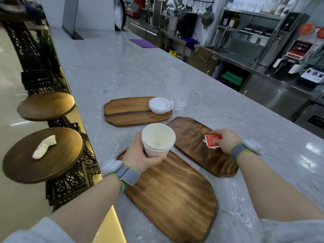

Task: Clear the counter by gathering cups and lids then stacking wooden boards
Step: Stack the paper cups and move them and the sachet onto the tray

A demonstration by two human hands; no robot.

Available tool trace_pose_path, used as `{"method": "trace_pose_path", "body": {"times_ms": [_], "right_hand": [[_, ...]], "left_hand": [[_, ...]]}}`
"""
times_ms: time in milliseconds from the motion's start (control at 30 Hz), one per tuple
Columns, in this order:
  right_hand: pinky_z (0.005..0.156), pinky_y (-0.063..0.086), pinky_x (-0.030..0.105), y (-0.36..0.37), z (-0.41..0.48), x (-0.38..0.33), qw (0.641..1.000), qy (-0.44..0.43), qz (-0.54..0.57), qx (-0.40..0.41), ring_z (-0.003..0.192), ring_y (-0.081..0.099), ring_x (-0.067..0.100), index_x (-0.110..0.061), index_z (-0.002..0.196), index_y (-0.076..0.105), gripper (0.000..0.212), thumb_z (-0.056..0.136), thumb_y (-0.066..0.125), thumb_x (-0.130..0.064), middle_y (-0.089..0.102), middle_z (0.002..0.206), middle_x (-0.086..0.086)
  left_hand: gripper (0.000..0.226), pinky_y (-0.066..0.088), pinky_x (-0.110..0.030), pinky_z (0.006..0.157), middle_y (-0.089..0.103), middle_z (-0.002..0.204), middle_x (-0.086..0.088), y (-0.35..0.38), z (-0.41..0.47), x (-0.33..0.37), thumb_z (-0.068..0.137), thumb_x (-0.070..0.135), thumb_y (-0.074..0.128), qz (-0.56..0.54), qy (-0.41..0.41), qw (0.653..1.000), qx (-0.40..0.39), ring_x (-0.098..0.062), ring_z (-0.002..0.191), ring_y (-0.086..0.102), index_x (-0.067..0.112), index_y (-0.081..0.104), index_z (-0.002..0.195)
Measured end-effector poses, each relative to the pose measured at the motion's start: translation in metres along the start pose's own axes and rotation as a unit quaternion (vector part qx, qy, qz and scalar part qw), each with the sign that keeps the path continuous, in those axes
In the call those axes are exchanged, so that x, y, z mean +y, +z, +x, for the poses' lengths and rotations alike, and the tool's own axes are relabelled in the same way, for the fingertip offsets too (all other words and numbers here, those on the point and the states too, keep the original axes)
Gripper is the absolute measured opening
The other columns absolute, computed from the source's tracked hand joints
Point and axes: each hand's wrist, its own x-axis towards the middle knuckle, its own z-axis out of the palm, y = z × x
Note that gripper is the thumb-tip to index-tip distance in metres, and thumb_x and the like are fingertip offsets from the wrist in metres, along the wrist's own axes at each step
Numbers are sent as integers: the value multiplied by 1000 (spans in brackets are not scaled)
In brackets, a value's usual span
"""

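My left hand [140, 157] grips a stack of white paper cups [157, 140], held upright above the nearest wooden board [175, 193]. My right hand [226, 140] pinches a few red sachets [211, 141] over the right wooden board [192, 137]. A third wooden board [129, 111] lies farther back, with a stack of white lids [160, 105] on its right end. All three boards rest flat and apart on the grey marble counter [122, 67].
Two round wooden stools [43, 155] stand left of the counter; the near one carries a white folded cloth [44, 146]. A purple mat [142, 43] lies far back on the counter. Steel kitchen units and machines line the right side.
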Motion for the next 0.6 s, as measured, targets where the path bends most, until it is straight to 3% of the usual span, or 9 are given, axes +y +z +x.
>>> {"method": "trace_pose_path", "body": {"times_ms": [100, 233, 333, 467, 600], "right_hand": [[94, 38, 28, 0, 2, 2, 1000, -4, -12, -28, 119, 54, 30, -19, 127, 59, 41, 88, 61, -9, 62, 128, 12], [99, 37, 32, 0, 3, 1, 997, -13, -53, -49, 120, 50, 35, -25, 139, 47, 51, 90, 58, -14, 53, 128, 20], [101, 36, 32, 1, 2, 1, 997, -3, -47, -53, 116, 51, 37, -25, 134, 53, 43, 91, 58, -17, 47, 125, 20], [101, 36, 36, 1, -4, 2, 999, 0, -42, -12, 115, 45, 37, -19, 122, 58, 35, 88, 63, -21, 46, 120, 18], [91, 39, 38, 3, -12, 0, 998, -11, 46, 35, 108, 51, 38, -5, 112, 54, 28, 87, 63, -15, 52, 116, 22]], "left_hand": [[86, 32, 8, 76, 44, 110, 32, 0, 0, -2, 47, 45, 81, 3, -4, 1000, -2, 28, 98, 41, 32, 35, 120], [84, 34, 7, 75, 45, 108, 31, 0, 0, -3, 49, 41, 82, 8, -11, 1000, -5, 16, 96, 47, 33, 35, 118], [85, 34, 7, 75, 44, 109, 32, 0, 0, -2, 49, 43, 82, 7, -13, 1000, -4, 14, 95, 46, 33, 35, 119], [87, 35, 6, 76, 46, 109, 30, 1, 0, 2, 44, 53, 77, 0, -13, 1000, -7, 25, 98, 43, 32, 36, 118], [87, 36, 5, 74, 47, 106, 31, 1, 0, 3, 43, 53, 77, 2, -15, 1000, -4, 25, 95, 44, 33, 37, 117]]}}
